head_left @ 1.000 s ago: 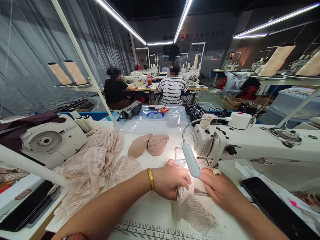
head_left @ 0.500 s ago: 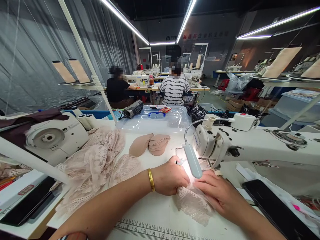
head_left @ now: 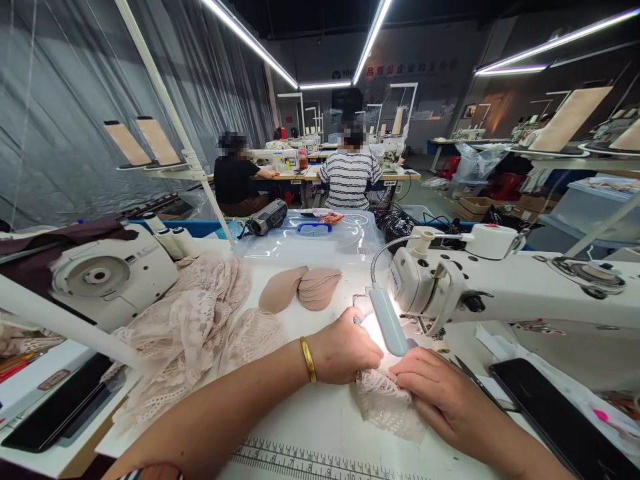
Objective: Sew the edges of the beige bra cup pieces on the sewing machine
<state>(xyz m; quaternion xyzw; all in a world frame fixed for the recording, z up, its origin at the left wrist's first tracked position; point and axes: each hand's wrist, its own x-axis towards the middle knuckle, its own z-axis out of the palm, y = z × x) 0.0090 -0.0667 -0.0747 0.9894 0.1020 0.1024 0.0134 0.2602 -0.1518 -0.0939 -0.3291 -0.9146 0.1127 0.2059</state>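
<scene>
My left hand (head_left: pixel 345 347) is closed on a piece of pale pink lace fabric (head_left: pixel 385 413), its fingers bent down at the upper left edge. Across from it, my right hand (head_left: pixel 435 393) pinches the lace's right side, fingertips close to the left ones; its thumb is partly hidden. The lace lies on the white table just in front of the sewing machine head (head_left: pixel 417 283). A bright grey gooseneck lamp (head_left: pixel 389 323) hangs over this spot and hides the needle area. Thread snips (head_left: pixel 480 383) lie beside my right wrist.
Beige teardrop-shaped pads (head_left: pixel 320 288) are fanned out behind my left hand. Heaped lace (head_left: pixel 195 320) covers the left side. A black phone (head_left: pixel 550 413) lies at right, a printed ruler (head_left: pixel 300 460) in front. A clear plastic box (head_left: pixel 350 243) stands behind; two co-workers sit beyond.
Both hands and the lace have shifted slightly; the lace is more bunched between the fingers. The right hand has moved a little right and down, and the snips show more.
</scene>
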